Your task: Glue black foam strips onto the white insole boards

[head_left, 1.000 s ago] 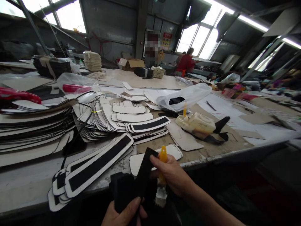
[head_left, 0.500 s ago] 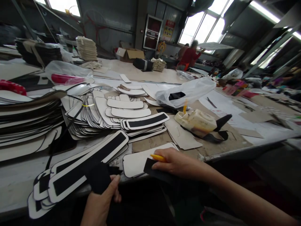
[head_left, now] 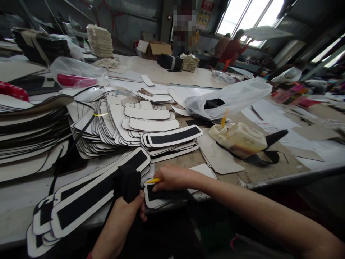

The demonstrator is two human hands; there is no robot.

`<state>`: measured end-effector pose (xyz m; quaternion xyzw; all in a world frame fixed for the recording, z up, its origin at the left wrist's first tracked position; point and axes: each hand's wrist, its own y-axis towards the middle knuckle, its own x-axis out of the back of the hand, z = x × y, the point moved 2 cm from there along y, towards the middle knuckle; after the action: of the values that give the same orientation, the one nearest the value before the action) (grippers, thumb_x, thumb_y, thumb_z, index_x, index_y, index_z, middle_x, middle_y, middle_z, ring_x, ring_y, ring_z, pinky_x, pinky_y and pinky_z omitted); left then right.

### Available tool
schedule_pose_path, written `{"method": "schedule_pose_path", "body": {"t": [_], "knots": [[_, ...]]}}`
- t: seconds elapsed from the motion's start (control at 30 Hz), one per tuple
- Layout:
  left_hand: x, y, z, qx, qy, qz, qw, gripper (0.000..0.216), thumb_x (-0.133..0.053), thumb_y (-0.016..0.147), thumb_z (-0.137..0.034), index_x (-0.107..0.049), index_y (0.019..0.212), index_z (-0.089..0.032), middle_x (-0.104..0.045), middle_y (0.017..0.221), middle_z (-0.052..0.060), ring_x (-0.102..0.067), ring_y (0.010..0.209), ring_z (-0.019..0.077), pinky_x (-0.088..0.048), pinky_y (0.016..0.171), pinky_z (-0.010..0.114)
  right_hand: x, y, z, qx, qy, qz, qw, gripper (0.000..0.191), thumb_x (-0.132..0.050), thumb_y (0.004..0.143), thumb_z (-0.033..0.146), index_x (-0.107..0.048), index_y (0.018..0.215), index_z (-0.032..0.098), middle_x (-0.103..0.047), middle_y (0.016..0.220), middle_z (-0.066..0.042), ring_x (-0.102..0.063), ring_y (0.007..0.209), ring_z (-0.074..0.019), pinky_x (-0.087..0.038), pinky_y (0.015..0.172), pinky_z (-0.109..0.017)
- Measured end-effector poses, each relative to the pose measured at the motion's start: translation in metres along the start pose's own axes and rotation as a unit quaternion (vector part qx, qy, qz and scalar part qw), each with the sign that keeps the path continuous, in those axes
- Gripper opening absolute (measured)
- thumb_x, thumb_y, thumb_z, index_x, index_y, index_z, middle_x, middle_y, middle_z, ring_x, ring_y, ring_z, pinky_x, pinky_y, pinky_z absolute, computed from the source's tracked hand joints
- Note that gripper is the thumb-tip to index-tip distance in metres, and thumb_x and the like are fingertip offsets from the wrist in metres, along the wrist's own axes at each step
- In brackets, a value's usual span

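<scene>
My left hand (head_left: 125,216) is closed around a bundle of black strips (head_left: 130,181) at the table's front edge. My right hand (head_left: 171,178) is closed with a slim yellow stick (head_left: 153,180) poking out between its fingers; the stick's other end is hidden. Beneath that hand a black strip (head_left: 159,195) lies along a white rounded panel (head_left: 203,170), its left end inside the panel's border. Left of my hands is a fanned pile of white panels (head_left: 83,207) with black strips on them. Behind sits another panel (head_left: 175,136) with a black strip, on a small stack.
Stacked white panels (head_left: 99,136) cover the middle left, with a taller dark-edged stack (head_left: 29,136) beside them. To the right are a stained plastic container (head_left: 239,138) and a clear plastic bag (head_left: 239,95). People in red (head_left: 231,52) stand in the background.
My right hand has moved left and brought the black strip down onto the white panel. My left hand has shifted slightly right and up with its bundle. The camera view has tilted down somewhat.
</scene>
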<state>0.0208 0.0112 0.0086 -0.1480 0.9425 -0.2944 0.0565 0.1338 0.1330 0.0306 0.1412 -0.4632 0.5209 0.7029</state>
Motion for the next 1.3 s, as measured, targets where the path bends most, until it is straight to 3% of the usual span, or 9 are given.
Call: {"method": "schedule_pose_path", "body": {"t": [0.1, 0.33, 0.6, 0.8, 0.9, 1.03, 1.17, 1.3], "knots": [[-0.001, 0.003, 0.001, 0.011, 0.021, -0.007, 1.0, 0.036, -0.058, 0.067, -0.044, -0.049, 0.044, -0.017, -0.048, 0.035, -0.003, -0.047, 0.038, 0.012, -0.039, 0.047, 0.024, -0.002, 0.002, -0.003, 0.008, 0.003, 0.013, 1.0, 0.02, -0.063, 0.069, 0.035, -0.061, 0.06, 0.018, -0.045, 0.046, 0.004, -0.04, 0.044, -0.0087, -0.026, 0.041, -0.017], [-0.003, 0.012, 0.01, 0.041, -0.014, -0.036, 0.998, 0.029, -0.069, 0.057, -0.041, -0.055, 0.065, -0.017, -0.05, 0.038, -0.006, -0.046, 0.035, 0.0129, -0.043, 0.041, 0.028, 0.001, 0.006, 0.001, -0.01, -0.042, 0.041, 0.998, 0.017, -0.063, 0.069, 0.036, -0.065, 0.067, 0.02, -0.052, 0.052, 0.001, -0.043, 0.048, -0.0111, -0.027, 0.043, -0.02], [-0.002, 0.018, 0.014, 0.015, 0.099, -0.021, 0.995, 0.04, -0.06, 0.061, -0.046, -0.048, 0.037, -0.017, -0.047, 0.03, 0.0, -0.046, 0.032, 0.0138, -0.037, 0.04, 0.026, -0.001, 0.003, 0.001, 0.001, -0.072, 0.099, 0.992, 0.027, -0.057, 0.073, 0.04, -0.067, 0.084, 0.018, -0.063, 0.067, -0.005, -0.056, 0.062, -0.0167, -0.032, 0.047, -0.021], [-0.007, 0.009, 0.005, -0.004, 0.133, -0.034, 0.991, 0.036, -0.059, 0.062, -0.04, -0.048, 0.036, -0.018, -0.047, 0.03, 0.0, -0.046, 0.033, 0.0134, -0.036, 0.042, 0.025, 0.005, -0.006, 0.014, -0.032, -0.139, 0.059, 0.988, 0.036, -0.056, 0.071, 0.046, -0.067, 0.087, 0.015, -0.066, 0.078, -0.01, -0.059, 0.069, -0.0214, -0.035, 0.051, -0.024], [-0.006, 0.009, 0.005, -0.002, 0.139, -0.041, 0.989, 0.037, -0.06, 0.062, -0.04, -0.048, 0.035, -0.018, -0.047, 0.03, -0.001, -0.046, 0.033, 0.0132, -0.038, 0.044, 0.026, 0.017, -0.024, 0.012, -0.041, -0.135, 0.076, 0.987, 0.038, -0.057, 0.068, 0.049, -0.067, 0.083, 0.016, -0.066, 0.077, -0.009, -0.059, 0.068, -0.0203, -0.034, 0.05, -0.023], [-0.001, 0.011, 0.006, 0.0, 0.148, -0.025, 0.989, 0.041, -0.059, 0.062, -0.044, -0.046, 0.032, -0.019, -0.047, 0.029, 0.0, -0.047, 0.034, 0.0147, -0.038, 0.046, 0.027, 0.029, -0.066, -0.012, -0.088, -0.111, 0.095, 0.985, 0.032, -0.057, 0.069, 0.046, -0.065, 0.081, 0.018, -0.064, 0.072, -0.005, -0.056, 0.063, -0.0162, -0.03, 0.048, -0.021], [0.002, 0.007, 0.0, -0.003, 0.188, -0.029, 0.982, 0.044, -0.056, 0.065, -0.043, -0.044, 0.029, -0.02, -0.049, 0.029, 0.001, -0.049, 0.037, 0.0149, -0.039, 0.049, 0.026, 0.037, -0.107, -0.043, -0.139, -0.051, 0.044, 0.988, 0.024, -0.052, 0.074, 0.038, -0.061, 0.081, 0.017, -0.062, 0.075, -0.003, -0.053, 0.064, -0.0136, -0.033, 0.053, -0.02], [0.001, 0.003, -0.004, 0.009, 0.195, -0.025, 0.981, 0.045, -0.056, 0.065, -0.044, -0.044, 0.028, -0.022, -0.049, 0.03, 0.001, -0.048, 0.038, 0.0149, -0.04, 0.052, 0.026, 0.038, -0.126, -0.064, -0.173, -0.01, -0.027, 0.984, 0.019, -0.05, 0.076, 0.033, -0.058, 0.081, 0.016, -0.061, 0.079, -0.003, -0.054, 0.069, -0.0134, -0.036, 0.06, -0.02]]}}
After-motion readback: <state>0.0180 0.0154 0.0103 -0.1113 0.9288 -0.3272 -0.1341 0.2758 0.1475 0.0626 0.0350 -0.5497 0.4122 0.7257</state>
